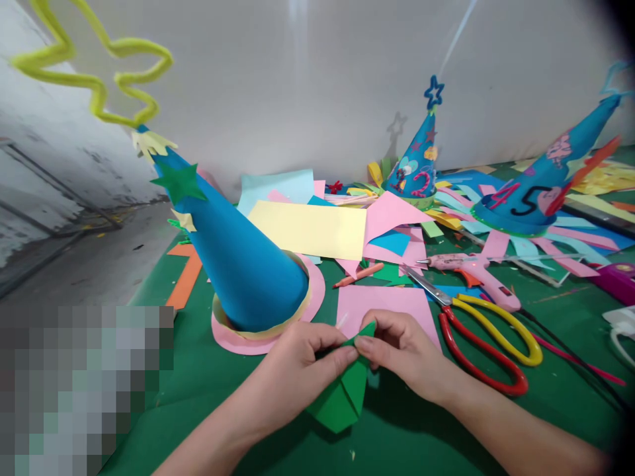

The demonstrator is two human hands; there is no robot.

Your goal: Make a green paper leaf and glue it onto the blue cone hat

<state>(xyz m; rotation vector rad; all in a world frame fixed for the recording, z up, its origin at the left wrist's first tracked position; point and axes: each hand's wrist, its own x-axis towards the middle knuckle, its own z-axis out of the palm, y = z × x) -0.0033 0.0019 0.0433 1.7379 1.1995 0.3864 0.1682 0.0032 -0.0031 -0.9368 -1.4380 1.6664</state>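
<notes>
Left fingers (pixel 338 363), right fingers (pixel 381 350), pinched closed on creased green paper (pixel 356 385), smooth blue cone (pixel 241 261) beyond

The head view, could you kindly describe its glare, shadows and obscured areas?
In the head view, pale glare streaks mark the grey wall, a star-topped shadow falls left of the middle blue hat, pixelation hides the lower left, and the upper right corner darkens.

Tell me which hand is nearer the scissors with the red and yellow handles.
Right. The right hand pinches the folded green paper just to the left of the scissors. The left hand holds the same paper, farther left.
</notes>
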